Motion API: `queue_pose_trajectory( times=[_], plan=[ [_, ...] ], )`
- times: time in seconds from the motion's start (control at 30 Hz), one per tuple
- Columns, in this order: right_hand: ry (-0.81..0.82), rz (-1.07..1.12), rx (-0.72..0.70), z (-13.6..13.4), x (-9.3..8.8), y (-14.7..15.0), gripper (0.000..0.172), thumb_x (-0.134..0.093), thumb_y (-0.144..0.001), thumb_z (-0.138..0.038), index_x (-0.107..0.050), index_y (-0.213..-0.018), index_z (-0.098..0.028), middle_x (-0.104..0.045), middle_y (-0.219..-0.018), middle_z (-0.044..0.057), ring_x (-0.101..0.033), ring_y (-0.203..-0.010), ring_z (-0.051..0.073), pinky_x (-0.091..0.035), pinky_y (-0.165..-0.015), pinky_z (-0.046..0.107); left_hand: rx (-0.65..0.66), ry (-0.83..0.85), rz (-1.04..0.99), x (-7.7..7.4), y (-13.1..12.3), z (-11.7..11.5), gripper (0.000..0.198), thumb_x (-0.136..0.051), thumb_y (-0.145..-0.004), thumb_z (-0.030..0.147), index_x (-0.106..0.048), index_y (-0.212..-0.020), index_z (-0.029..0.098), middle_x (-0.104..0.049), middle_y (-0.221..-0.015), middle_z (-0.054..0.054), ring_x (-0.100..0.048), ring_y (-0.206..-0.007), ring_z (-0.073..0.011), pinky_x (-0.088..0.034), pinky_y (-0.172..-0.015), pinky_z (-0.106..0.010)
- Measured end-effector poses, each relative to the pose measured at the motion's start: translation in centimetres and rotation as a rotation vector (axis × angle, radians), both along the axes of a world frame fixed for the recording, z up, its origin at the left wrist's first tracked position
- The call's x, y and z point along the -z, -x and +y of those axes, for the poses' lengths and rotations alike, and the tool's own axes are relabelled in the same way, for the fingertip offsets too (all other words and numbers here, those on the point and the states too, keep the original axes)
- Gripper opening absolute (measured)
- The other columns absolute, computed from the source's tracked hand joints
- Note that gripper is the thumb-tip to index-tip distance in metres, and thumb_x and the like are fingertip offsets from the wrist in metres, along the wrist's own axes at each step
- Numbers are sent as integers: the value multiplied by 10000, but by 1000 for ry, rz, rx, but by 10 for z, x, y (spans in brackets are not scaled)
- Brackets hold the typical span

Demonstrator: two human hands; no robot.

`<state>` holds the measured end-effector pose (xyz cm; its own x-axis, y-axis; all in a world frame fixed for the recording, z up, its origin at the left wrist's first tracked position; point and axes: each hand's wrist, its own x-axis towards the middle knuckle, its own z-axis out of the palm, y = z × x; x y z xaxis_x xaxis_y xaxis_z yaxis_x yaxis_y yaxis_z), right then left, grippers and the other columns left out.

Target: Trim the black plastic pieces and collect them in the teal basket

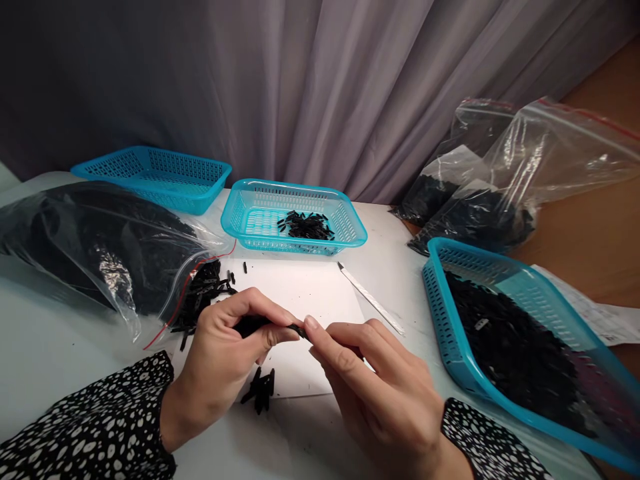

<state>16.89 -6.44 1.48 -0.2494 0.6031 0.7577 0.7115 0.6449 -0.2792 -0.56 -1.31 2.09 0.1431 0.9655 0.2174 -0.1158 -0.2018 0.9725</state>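
My left hand [227, 357] is closed around a small bunch of black plastic pieces [255, 325], held over a white sheet of paper [305, 293]. My right hand [370, 377] pinches the tip of one black piece sticking out of that bunch, thumb and forefinger pressed together. Under my hands a few loose black pieces [261, 392] lie on the paper. More black pieces [200, 293] spill from the mouth of a clear zip bag [100, 250] on the left.
A blue basket [345, 220] with a small heap of black pieces stands at the back centre, an empty blue basket [150, 175] behind left, a well-filled blue basket [450, 333] at right. Two clear bags [500, 180] of black pieces lie back right. A thin white strip [370, 298] rests on the table.
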Motion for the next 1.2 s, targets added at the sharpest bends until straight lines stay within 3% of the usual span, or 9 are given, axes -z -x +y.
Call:
queue_pose_trajectory(
  times=[0.37, 0.57, 1.1, 1.2],
  plan=[
    [-51, 82, 34, 1, 5, 5, 392, -604, -913, -35, -680, -1274, -167, -669, -791, 60, -511, -659, 150, -439, -520, 251, -5, 52, -21, 3, 1, -6, 150, -836, -689, 127, -726, -683, 229, -689, -608, 44, -486, -441, -55, -385, -384, -142],
    [-7, 31, 46, -1, -3, 5, 420, -596, -917, -35, -670, -1293, -205, -678, -797, 57, -530, -653, 148, -460, -521, 244, -5, 50, -24, 1, 0, -5, 137, -834, -690, 132, -728, -680, 219, -697, -619, 28, -503, -449, -67, -401, -389, -156],
    [27, 45, -22, -1, -5, 0, 423, -591, -873, 22, -694, -1242, -158, -682, -809, 70, -522, -657, 151, -457, -531, 257, 53, 113, -79, 2, 1, -6, 157, -831, -695, 110, -750, -681, 243, -697, -624, 38, -498, -453, -51, -412, -408, -126],
    [38, 65, -40, -2, -3, 0, 405, -596, -866, 30, -696, -1225, -127, -680, -814, 78, -520, -663, 156, -452, -535, 267, 48, 93, -78, 1, 1, -7, 170, -833, -693, 99, -759, -688, 252, -716, -649, 36, -554, -503, -63, -436, -435, -120]
  ],
)
